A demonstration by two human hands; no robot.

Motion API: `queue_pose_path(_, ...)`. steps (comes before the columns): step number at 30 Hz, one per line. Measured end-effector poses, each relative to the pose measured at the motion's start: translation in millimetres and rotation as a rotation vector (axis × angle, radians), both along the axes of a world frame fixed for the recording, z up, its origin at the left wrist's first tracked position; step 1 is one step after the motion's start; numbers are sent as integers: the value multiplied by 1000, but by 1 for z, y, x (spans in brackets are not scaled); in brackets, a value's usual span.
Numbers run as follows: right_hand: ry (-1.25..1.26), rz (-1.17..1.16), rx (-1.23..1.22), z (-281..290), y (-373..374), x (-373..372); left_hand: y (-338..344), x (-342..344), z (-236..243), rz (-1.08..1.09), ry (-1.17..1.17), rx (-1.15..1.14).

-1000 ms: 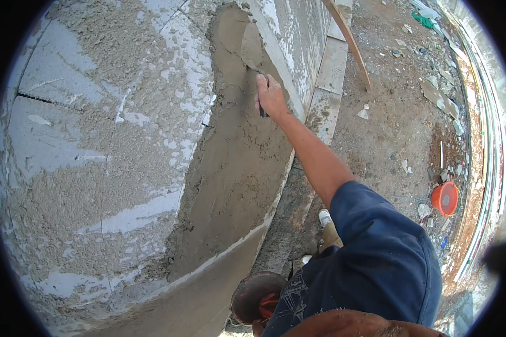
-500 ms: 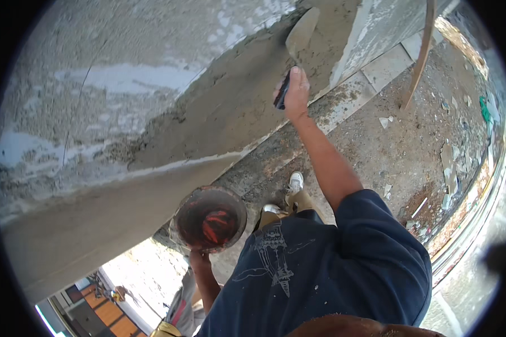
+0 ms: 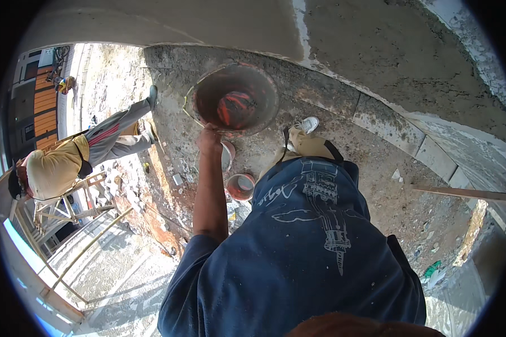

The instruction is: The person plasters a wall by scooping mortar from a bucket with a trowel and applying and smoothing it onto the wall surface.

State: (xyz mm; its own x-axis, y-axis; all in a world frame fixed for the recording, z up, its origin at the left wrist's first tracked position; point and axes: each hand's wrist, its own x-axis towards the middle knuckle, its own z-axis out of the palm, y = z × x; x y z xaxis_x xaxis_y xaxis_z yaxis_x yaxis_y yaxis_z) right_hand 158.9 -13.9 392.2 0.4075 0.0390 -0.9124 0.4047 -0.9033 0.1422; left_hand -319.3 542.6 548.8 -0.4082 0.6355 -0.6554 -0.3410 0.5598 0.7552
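Observation:
My left hand (image 3: 210,138) is closed on the near rim of a wide, mortar-stained bucket (image 3: 264,92), held over the ground. The bucket's mouth faces up at me, and red patches show on its inner bottom among grey smears. A thin handle curves along its left side. Only my left forearm reaches into view; my right hand and the trowel are out of the picture. Ahead to the right stands the wall with a band of damp grey plaster (image 3: 376,50).
Two smaller buckets, one (image 3: 240,186) in plain sight and another (image 3: 227,156) partly behind my forearm, stand on the ground. A person in a yellow shirt (image 3: 56,171) is at the left, by wooden scaffolding (image 3: 73,205). A wooden pole (image 3: 461,193) leans at the right.
My view has swung leftward. My right hand, which held a trowel against the plaster, has gone out of view. The bucket, still in my left hand, now appears higher in the picture.

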Motion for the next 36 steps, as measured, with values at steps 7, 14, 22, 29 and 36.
queue_pose_path(7, -16, -839, 413, 27, 55, 84, -16, -103, -8, 198, -14, 184)
queue_pose_path(14, -55, -585, 772, 48, 181, 137, -86, -93, 123, 498, 244, 250)
queue_pose_path(22, 101, 465, 593, 26, 242, 177, -385, 143, -44, -278, 445, -308)
queue_pose_path(29, 246, 443, 355, 68, 175, 254, -641, 259, -118, -684, 134, -428)
queue_pose_path(36, 299, 648, 73, 76, 99, 328, -728, 285, -91, -500, 145, -567)
